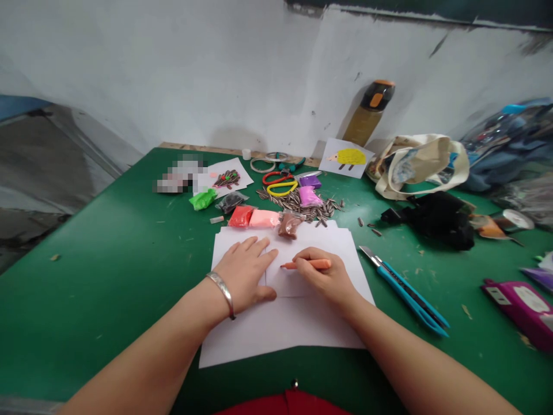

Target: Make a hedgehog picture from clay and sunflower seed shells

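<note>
My left hand [244, 274] lies flat on a stack of white paper [285, 325], fingers spread, holding nothing, with a silver bangle [223, 292] on the wrist. My right hand [322, 276] grips an orange marker [306, 264], whose tip rests on the top sheet just beside my left fingers. Directly beyond the paper lie small packets of red, pink and brown modelling clay [259, 220]. A blue-handled utility knife [404, 291] lies to the right of the paper, apart from my right hand.
A scattered heap of striped sunflower seeds [296, 202] lies at the back, near yellow-handled scissors [281, 188] and a yellow hedgehog picture [348, 157]. A cloth bag [419, 166] and black fabric [438, 220] sit on the green table [108, 288] to the right.
</note>
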`<state>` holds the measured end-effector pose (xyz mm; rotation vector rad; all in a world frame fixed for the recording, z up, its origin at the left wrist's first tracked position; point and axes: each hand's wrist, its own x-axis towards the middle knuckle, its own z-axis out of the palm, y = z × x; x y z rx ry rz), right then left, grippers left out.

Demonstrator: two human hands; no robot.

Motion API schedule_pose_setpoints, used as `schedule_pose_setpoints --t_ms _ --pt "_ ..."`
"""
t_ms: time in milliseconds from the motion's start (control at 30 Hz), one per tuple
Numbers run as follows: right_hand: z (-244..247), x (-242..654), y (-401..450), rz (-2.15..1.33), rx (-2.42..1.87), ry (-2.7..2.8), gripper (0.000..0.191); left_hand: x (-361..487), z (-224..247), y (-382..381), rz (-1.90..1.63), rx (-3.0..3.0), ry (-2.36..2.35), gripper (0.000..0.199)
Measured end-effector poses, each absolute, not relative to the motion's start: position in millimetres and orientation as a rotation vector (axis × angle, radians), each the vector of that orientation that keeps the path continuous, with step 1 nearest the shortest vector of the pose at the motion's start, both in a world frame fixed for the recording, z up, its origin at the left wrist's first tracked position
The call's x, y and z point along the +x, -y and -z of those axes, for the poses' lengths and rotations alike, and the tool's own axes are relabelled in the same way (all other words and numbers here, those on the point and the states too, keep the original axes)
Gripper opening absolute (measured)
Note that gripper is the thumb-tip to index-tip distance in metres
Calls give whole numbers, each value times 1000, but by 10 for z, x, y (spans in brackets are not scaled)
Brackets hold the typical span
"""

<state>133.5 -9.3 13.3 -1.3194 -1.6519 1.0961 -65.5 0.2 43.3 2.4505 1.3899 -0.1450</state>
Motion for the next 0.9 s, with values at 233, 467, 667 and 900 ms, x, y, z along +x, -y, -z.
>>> schedule_pose_setpoints --t_ms 233,467,667,900 --pt "-89 1358 67 -1011 -1343 1592 17 -653 -436 -5 147 2453 -1391 73" --pt "-84 1412 20 -957 -1390 1527 17 -638 -471 -12 186 2439 -1398 73" --pt "-139 1457 -5 -919 -1451 1503 18 -640 -475 -11 202 2441 -1400 73" --pt "-205 1533 -42 -862 -1540 1456 19 -631 -482 -14 188 2418 -1406 71"
